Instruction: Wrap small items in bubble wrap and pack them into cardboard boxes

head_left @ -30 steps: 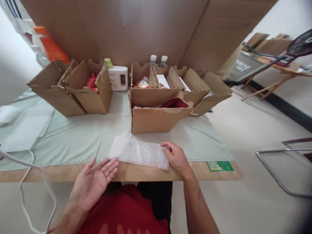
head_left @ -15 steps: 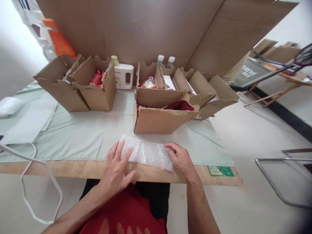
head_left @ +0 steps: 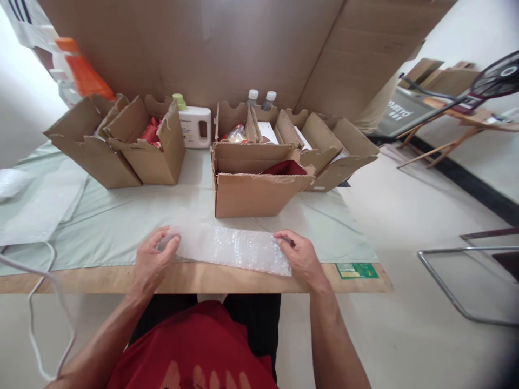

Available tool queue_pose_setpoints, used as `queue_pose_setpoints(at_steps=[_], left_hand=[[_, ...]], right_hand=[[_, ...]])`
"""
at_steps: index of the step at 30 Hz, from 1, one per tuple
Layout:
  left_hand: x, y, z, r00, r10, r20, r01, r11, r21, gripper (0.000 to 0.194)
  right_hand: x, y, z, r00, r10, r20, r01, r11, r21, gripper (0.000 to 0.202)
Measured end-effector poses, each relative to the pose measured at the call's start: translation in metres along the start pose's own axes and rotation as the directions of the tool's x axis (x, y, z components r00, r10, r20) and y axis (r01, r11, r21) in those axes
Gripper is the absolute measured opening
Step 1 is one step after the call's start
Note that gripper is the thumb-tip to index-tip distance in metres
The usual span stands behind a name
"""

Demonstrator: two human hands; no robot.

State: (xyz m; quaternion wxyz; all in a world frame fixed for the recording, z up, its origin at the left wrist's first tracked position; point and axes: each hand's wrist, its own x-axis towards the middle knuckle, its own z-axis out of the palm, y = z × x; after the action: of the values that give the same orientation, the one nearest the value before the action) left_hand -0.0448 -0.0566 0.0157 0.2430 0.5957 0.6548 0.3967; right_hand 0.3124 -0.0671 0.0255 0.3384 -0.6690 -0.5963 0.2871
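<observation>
A strip of clear bubble wrap [head_left: 239, 249] lies stretched out along the near edge of the table. My left hand [head_left: 156, 256] pinches its left end between thumb and fingers. At the opposite end, my right hand [head_left: 298, 256] is closed on the upper right corner, thumb against fingertips. The strip's left part looks smooth and flat, while bubbles show clearly on the right part. Just beyond the strip stands an open cardboard box [head_left: 259, 197] with something dark red inside.
Two open cardboard boxes [head_left: 148, 162] stand at left, beside a white jug [head_left: 194, 127]. More open boxes [head_left: 320, 135] line the back right, before a tall cardboard panel [head_left: 243, 48]. Other bubble wrap pieces [head_left: 38, 216] and a white cable [head_left: 52, 275] lie at left.
My left hand has moved left from resting open over the strip and now pinches its left end. More of the strip is spread out leftward. My right hand keeps its corner.
</observation>
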Motion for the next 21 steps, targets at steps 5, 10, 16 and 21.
queue_pose_setpoints(at_steps=[5,10,16,21], left_hand=[[-0.007,-0.035,-0.015,0.985,0.161,-0.060,-0.140,0.955,0.262,0.024],[-0.014,-0.046,-0.024,0.982,0.159,-0.099,-0.100,0.891,0.444,0.049],[-0.011,-0.002,-0.004,0.948,0.318,0.020,-0.311,0.907,0.283,0.052],[-0.014,0.000,0.038,0.853,0.308,0.421,-0.450,0.843,0.296,0.048]], right_hand=[[0.023,-0.003,-0.007,0.996,-0.083,0.038,0.089,0.973,-0.212,0.029],[0.026,0.015,-0.004,0.987,-0.124,-0.103,0.083,0.938,-0.337,0.046],[-0.003,-0.014,0.038,0.937,-0.293,-0.190,0.172,0.862,-0.477,0.045],[-0.006,-0.068,0.125,0.875,-0.388,0.288,0.477,0.793,-0.379,0.047]])
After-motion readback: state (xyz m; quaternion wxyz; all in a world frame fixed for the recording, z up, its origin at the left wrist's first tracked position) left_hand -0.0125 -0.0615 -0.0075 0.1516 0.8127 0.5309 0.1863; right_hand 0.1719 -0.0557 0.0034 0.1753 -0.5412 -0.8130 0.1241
